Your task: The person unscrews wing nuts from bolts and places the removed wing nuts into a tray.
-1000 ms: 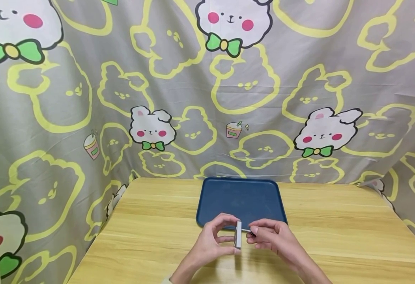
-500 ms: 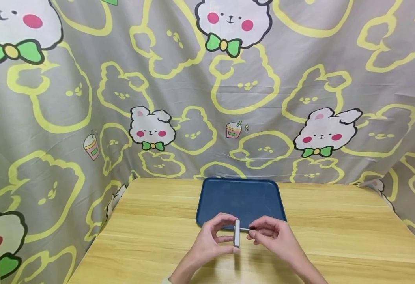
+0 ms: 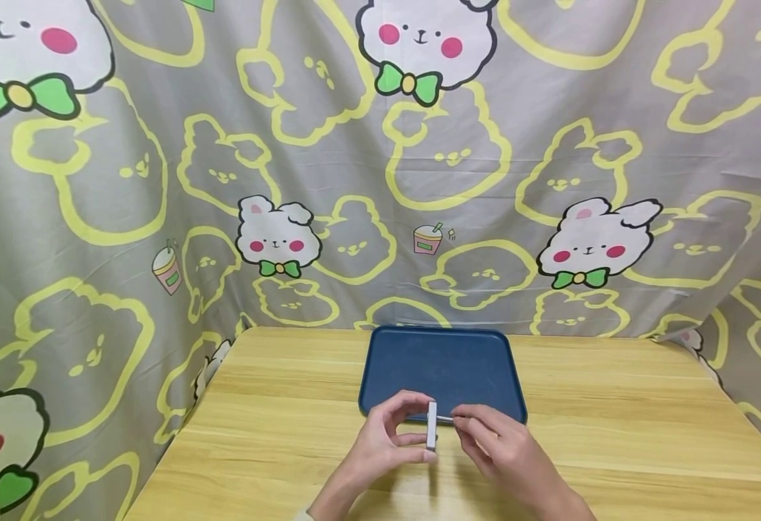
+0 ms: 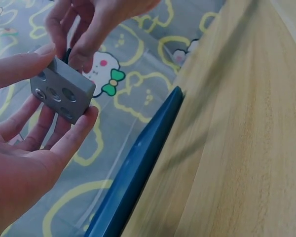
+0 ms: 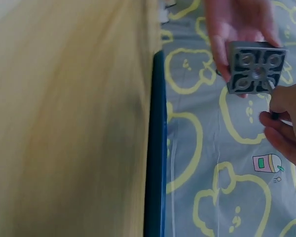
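My left hand [image 3: 383,441] holds a small grey square block [image 3: 432,427] on edge above the table, thumb on one edge and fingers on the opposite one. Several round holes show on the block's smooth face [image 4: 56,94] in the left wrist view. Its other face [image 5: 258,73] is ribbed, with round sockets at the corners and centre. My right hand [image 3: 507,445] pinches a thin metal rod [image 3: 444,418] with a dark part among the fingers. In the right wrist view the rod's tip meets the ribbed face at a lower corner socket; the dark part is mostly hidden.
A dark blue tray [image 3: 442,365] lies on the wood-grain table [image 3: 276,412] just beyond both hands. Behind and beside the table hangs a grey curtain [image 3: 354,166] printed with cartoon rabbits and yellow outlines.
The block and left hand have shifted slightly left. My right hand has rolled over, its knuckles now facing up more, and the rod's dark part has gone from the head view.
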{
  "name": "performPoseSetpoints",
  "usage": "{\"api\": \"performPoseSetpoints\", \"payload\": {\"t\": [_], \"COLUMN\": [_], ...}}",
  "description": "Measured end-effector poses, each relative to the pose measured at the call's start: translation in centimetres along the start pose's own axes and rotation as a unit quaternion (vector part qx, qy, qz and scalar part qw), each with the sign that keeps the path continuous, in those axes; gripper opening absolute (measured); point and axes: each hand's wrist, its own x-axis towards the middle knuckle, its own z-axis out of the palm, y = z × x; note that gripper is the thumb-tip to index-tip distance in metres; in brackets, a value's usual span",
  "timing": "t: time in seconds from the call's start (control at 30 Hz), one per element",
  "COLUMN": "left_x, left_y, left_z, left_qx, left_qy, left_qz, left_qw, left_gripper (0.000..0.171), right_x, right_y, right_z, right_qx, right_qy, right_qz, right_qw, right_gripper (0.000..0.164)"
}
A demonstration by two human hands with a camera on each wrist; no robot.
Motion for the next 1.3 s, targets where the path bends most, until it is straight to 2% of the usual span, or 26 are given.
{"api": "performPoseSetpoints", "payload": {"t": [0.07,0.13,0.27,0.33,0.4,0.47,0.5,0.53,0.57,0.6,0.63,0.7,0.73,0.77,0.8,0.83,0.9,0.97,1.07,1.2,1.3], "left_x": [0.0,0.0,0.0,0.0,0.0,0.0,0.0,0.0,0.0,0.1,0.1,0.1,0.1,0.1,0.1,0.0,0.0,0.0,0.0,0.0,0.0], "left_y": [0.0,0.0,0.1,0.1,0.2,0.2,0.2,0.2,0.2,0.2,0.2,0.2,0.1,0.1,0.1,0.0,-0.1,-0.2,-0.2,-0.3,-0.3], "left_z": [0.0,0.0,0.0,0.0,0.0,0.0,0.0,0.0,0.0,0.0,0.0,0.0,0.0,0.0,0.1,0.1,0.1,0.1,0.2,0.3,0.4], "left_qx": [-0.001,-0.001,-0.005,-0.006,-0.006,-0.005,-0.003,-0.002,0.000,0.002,0.004,0.007,0.008,0.010,0.010,0.009,0.008,0.006,0.004,0.008,0.012], "left_qy": [0.001,0.002,0.001,0.001,0.002,0.004,0.005,0.005,0.005,0.005,0.003,0.000,-0.001,-0.003,-0.005,-0.007,-0.010,-0.013,-0.019,-0.024,-0.025], "left_qz": [0.001,0.002,0.004,0.003,0.002,0.002,0.004,0.006,0.008,0.010,0.013,0.017,0.021,0.023,0.026,0.028,0.036,0.042,0.050,0.045,0.035], "left_qw": [1.0000,1.0000,1.0000,1.0000,1.0000,1.0000,1.0000,1.0000,1.0000,0.9999,0.9999,0.9998,0.9998,0.9997,0.9996,0.9995,0.9992,0.9990,0.9986,0.9987,0.9990], "left_gripper": [0.064,0.064,0.063,0.062,0.061,0.061,0.062,0.062,0.062,0.063,0.063,0.064,0.064,0.064,0.065,0.065,0.064,0.064,0.064,0.064,0.064], "right_x": [0.2,0.4,0.5,0.3,0.1,0.0,-0.1,0.0,0.0,0.2,0.3,0.6,0.7,0.8,0.8,0.7,0.6,0.5,0.2,0.0,-0.2], "right_y": [0.0,-0.1,-0.2,-0.2,-0.2,-0.4,-0.5,-0.6,-0.7,-0.7,-0.8,-0.7,-0.5,-0.4,-0.2,0.0,0.3,0.5,0.8,1.1,1.1], "right_z": [0.0,0.0,-0.1,0.0,0.0,0.0,-0.1,-0.2,-0.3,-0.5,-0.6,-1.0,-1.2,-1.4,-1.5,-1.6,-1.8,-1.9,-1.9,-1.9,-1.9], "right_qx": [-0.036,-0.046,-0.051,-0.034,0.005,0.058,0.089,0.124,0.163,0.205,0.242,0.317,0.352,0.384,0.411,0.434,0.478,0.509,0.531,0.540,0.547], "right_qy": [0.014,0.026,0.033,0.032,0.027,0.026,0.023,0.019,0.012,0.006,-0.001,-0.012,-0.018,-0.025,-0.034,-0.045,-0.064,-0.081,-0.098,-0.111,-0.112], "right_qz": [-0.045,-0.071,-0.074,-0.051,-0.007,0.060,0.106,0.161,0.225,0.293,0.361,0.475,0.516,0.545,0.564,0.574,0.582,0.583,0.581,0.579,0.571], "right_qw": [0.998,0.996,0.995,0.998,1.000,0.996,0.990,0.979,0.961,0.934,0.900,0.821,0.781,0.745,0.716,0.692,0.655,0.629,0.610,0.601,0.602], "right_gripper": [0.029,0.029,0.030,0.028,0.022,0.018,0.020,0.023,0.025,0.024,0.020,0.019,0.023,0.028,0.032,0.035,0.036,0.033,0.028,0.027,0.029]}}
